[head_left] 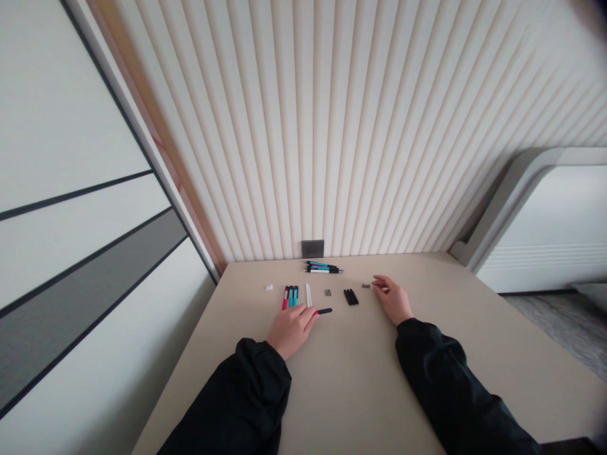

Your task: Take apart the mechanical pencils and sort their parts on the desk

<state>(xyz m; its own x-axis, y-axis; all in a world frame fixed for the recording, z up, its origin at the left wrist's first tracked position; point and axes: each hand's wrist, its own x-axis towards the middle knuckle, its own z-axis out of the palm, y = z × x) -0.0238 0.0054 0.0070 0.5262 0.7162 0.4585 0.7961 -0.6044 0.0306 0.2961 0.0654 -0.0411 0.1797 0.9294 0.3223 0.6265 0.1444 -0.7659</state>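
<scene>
My left hand [293,327] is closed on a pen [325,311] whose black grip end points right, with a bit of pink barrel at my fingers. Just beyond that hand lie pink and blue pen barrels [291,294] and thin white refills [308,294]. Near the fingertips of my right hand [390,297] sit a few small metal pen tips [365,286]. That hand's fingers are apart, and I see nothing between them. Between the hands are black grips [351,297] and small springs [328,292].
Small white pieces [269,287] lie at the left of the row. Whole pens [323,268] are piled at the back of the table [351,385], below a dark wall socket [313,248]. A ribbed wall stands behind, a white cabinet [71,126] at left.
</scene>
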